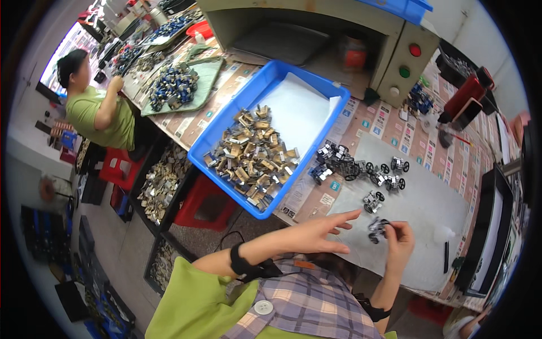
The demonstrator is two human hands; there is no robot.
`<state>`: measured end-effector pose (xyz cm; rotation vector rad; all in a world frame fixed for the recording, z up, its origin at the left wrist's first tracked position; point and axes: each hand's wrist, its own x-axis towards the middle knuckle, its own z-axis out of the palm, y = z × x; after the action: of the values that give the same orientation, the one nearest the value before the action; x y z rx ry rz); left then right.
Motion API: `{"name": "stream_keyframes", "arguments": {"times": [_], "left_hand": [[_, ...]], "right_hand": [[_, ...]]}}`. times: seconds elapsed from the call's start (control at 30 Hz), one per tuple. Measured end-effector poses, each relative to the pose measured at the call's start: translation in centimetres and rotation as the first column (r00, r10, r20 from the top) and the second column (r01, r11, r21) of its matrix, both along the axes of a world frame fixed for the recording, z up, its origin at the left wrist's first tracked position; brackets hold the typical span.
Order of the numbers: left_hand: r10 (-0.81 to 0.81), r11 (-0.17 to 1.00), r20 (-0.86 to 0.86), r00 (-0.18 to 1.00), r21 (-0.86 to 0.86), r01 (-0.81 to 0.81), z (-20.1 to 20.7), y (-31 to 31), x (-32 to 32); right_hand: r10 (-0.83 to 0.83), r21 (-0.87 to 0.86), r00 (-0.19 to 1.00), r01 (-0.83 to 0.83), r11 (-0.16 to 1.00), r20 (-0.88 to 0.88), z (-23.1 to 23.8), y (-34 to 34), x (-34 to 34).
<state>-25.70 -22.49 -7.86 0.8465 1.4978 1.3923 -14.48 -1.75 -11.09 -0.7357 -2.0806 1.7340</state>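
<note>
My right hand (pixel 400 240) pinches a small silver wheeled model (pixel 376 230) between thumb and fingers, just above the grey sheet near the table's front edge. To its left, my left hand (pixel 324 233) is open, fingers stretched toward the model and nothing in them. Just beyond lies a single silver model with dark wheels (pixel 372 201). Farther off, a cluster of similar wheeled models (pixel 349 164) sits partly on the grey sheet (pixel 435 214), and a few stand to its right. Their finer details are too small to make out.
A blue tray (pixel 199 148) left of the models holds many brass-coloured and silver metal parts (pixel 248 150). Behind stands a metal cabinet with buttons (pixel 403 70). A black-framed panel (pixel 483 237) edges the right. At far left, a co-worker in green (pixel 101 110) sits near a heap of blue parts (pixel 172 85).
</note>
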Motion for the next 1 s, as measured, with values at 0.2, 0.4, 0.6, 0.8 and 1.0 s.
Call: {"name": "stream_keyframes", "arguments": {"times": [0.2, 0.4, 0.6, 0.8, 1.0], "left_hand": [[0.259, 0.965, -0.101, 0.961, -0.014, -0.261, 6.3, -9.8, -7.4], [0.888, 0.429, 0.133, 0.440, 0.105, -0.897, 5.3, -17.2, -11.6], [0.675, 0.309, -0.734, 0.082, 0.180, -0.934, 1.5, -24.0, -15.4], [0.307, 0.685, -0.456, 0.835, -0.504, -0.526, -0.8, -22.2, -22.2], [0.372, 0.643, -0.414, 0.831, -0.530, -0.552, -3.6, -22.3, -25.0]], "right_hand": [[-0.122, 0.156, 0.992, 0.115, 0.981, 0.037, -1.1, 3.5, -0.5], [-0.228, 0.440, 0.972, 0.184, 0.879, 0.050, -0.5, 2.9, -2.0], [0.058, 0.215, 0.996, -0.041, 0.976, -0.073, 6.1, -1.7, -5.5], [0.588, 0.008, 0.751, -0.618, 0.786, 0.302, 3.2, -10.9, -11.3], [0.460, 0.241, 0.855, -0.511, 0.825, 0.238, -0.6, -15.2, -13.7]]}}
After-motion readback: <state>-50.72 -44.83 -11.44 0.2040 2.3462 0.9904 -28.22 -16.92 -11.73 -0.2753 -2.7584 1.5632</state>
